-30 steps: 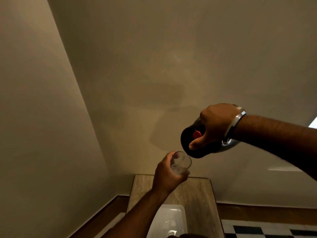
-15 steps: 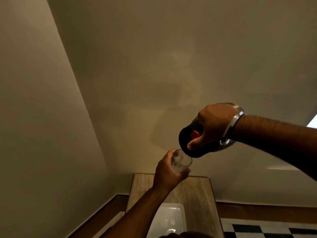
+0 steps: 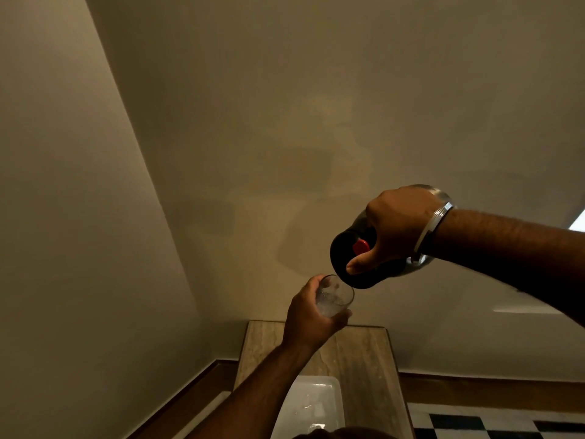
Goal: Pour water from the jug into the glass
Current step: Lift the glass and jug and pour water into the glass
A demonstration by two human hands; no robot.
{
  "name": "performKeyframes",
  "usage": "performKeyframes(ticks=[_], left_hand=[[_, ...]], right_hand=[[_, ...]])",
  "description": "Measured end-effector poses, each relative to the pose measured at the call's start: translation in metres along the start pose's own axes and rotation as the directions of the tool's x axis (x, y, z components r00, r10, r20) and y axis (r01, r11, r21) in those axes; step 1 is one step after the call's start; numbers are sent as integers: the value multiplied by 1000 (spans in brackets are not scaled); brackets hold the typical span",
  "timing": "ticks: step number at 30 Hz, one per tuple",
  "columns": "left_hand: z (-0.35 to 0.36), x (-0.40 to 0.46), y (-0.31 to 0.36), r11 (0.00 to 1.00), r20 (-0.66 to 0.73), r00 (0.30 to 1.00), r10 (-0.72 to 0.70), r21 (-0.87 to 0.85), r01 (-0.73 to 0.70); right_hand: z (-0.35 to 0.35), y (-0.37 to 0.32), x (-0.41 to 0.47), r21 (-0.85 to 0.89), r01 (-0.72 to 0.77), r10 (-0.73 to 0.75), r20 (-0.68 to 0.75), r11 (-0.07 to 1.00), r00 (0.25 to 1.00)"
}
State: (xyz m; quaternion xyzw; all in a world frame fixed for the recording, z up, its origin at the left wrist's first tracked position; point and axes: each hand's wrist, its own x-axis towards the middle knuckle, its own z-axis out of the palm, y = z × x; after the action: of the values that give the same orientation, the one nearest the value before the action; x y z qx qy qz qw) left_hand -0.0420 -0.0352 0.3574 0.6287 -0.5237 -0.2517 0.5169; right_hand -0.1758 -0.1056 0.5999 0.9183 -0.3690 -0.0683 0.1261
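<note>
My left hand grips a clear glass held up in the air above the table, its mouth facing up and right; water shows inside it. My right hand holds the jug, a dark-lidded steel vessel with a red button, tipped steeply down to the left. The jug's lid edge sits right over the glass rim. My thumb lies along the lid below the red button. Most of the jug's steel body is hidden behind my hand and wrist, which wears a metal bangle.
A narrow marble-topped table stands against the wall below the hands. A white rectangular tray lies on its near part. Beige walls meet in a corner at left. Black-and-white checked floor lies at lower right.
The jug and right hand have lowered slightly toward the glass. The glass has risen a little and now sits right under the jug's lid.
</note>
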Motion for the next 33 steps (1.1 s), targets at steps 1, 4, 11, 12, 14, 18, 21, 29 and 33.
performKeyframes(ticks=[1, 4, 11, 12, 14, 18, 21, 29, 33], left_hand=[[0, 0, 0, 1000, 1, 1000, -2, 1, 2], [0, 0, 1, 1000, 0, 1000, -5, 4, 5], [-1, 1, -3, 1000, -15, 1000, 13, 20, -12], [-1, 1, -3, 1000, -14, 1000, 13, 21, -12], [-1, 1, -2, 1000, -13, 1000, 16, 24, -16], [0, 2, -1, 1000, -7, 1000, 11, 24, -11], [0, 3, -2, 999, -9, 1000, 5, 32, -5], [-2, 3, -5, 999, -4, 1000, -22, 25, 22], [-3, 1, -10, 998, -22, 999, -41, 37, 42]], right_hand=[[0, 0, 0, 0, 1, -1, 0, 1000, 1000], [0, 0, -1, 1, -4, 4, -4, 1000, 1000], [-1, 2, -2, -11, -6, 6, -18, 1000, 1000], [-2, 2, -2, -9, -6, 6, -16, 1000, 1000], [-2, 2, -2, -2, -6, 6, -12, 1000, 1000], [-2, 2, -1, 7, -2, 2, -15, 1000, 1000], [1, 2, 0, 16, -15, 15, -13, 1000, 1000], [18, 15, 6, 226, -83, 80, 20, 971, 997], [37, 21, 7, 394, -174, 136, 121, 903, 983]])
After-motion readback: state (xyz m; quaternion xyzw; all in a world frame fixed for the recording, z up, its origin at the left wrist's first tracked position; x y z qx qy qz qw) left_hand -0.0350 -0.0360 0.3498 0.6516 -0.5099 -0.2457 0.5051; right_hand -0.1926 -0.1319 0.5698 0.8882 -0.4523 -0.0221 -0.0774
